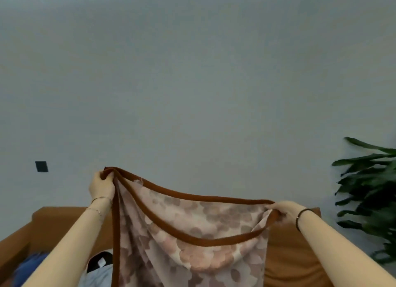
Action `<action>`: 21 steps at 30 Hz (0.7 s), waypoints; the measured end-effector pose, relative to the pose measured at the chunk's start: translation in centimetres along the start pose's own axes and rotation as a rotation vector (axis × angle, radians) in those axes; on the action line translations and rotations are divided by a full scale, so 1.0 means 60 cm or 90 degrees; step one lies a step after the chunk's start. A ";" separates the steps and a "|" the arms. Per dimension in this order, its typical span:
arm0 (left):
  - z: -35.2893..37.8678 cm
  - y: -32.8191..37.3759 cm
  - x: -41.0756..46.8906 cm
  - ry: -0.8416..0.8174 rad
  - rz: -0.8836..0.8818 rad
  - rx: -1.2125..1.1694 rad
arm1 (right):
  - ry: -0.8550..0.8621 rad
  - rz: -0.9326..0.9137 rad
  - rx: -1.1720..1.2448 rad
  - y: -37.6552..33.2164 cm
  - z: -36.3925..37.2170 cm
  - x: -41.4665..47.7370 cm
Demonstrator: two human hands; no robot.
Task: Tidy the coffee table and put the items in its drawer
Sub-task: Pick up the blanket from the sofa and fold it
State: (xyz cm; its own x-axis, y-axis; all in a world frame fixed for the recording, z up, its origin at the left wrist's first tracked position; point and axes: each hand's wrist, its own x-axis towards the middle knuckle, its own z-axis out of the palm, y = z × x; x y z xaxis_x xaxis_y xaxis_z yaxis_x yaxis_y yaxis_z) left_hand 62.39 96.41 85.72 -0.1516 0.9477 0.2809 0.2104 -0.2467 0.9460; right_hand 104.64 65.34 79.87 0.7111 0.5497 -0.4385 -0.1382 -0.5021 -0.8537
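Holding the flowery cloth (pixel 192 241) up in the air over the brown sofa (pixel 291 263), your left hand (pixel 102 185) and right hand (pixel 284 209) each pinch a top corner. It looks soft, light and floppy, so grip the thick brown edge.

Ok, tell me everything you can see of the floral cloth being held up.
The floral cloth looks thin and soft, printed with pale pink and grey-brown blossoms and edged with a rust-brown band. It hangs doubled, upper edges sagging between the left hand, gripping one gathered corner higher up, and the right hand, pinching the other. Its lower part leaves the frame.
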 end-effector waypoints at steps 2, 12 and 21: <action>-0.002 -0.001 0.008 -0.002 -0.002 0.010 | -0.073 -0.013 -0.058 -0.001 -0.010 -0.012; 0.010 0.045 0.015 -0.038 0.076 -0.003 | 0.292 -0.307 -0.384 -0.022 -0.023 0.009; -0.032 0.017 0.017 -0.076 0.072 -0.136 | 0.348 -0.178 -0.123 -0.034 -0.068 0.010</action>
State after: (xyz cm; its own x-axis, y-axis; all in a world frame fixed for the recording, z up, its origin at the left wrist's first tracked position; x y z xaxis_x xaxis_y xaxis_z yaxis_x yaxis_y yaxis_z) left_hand 60.63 96.73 87.28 -0.0212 0.9257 0.3776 0.0093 -0.3775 0.9260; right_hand 108.17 63.99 82.50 0.9582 0.2828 0.0433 0.1935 -0.5292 -0.8262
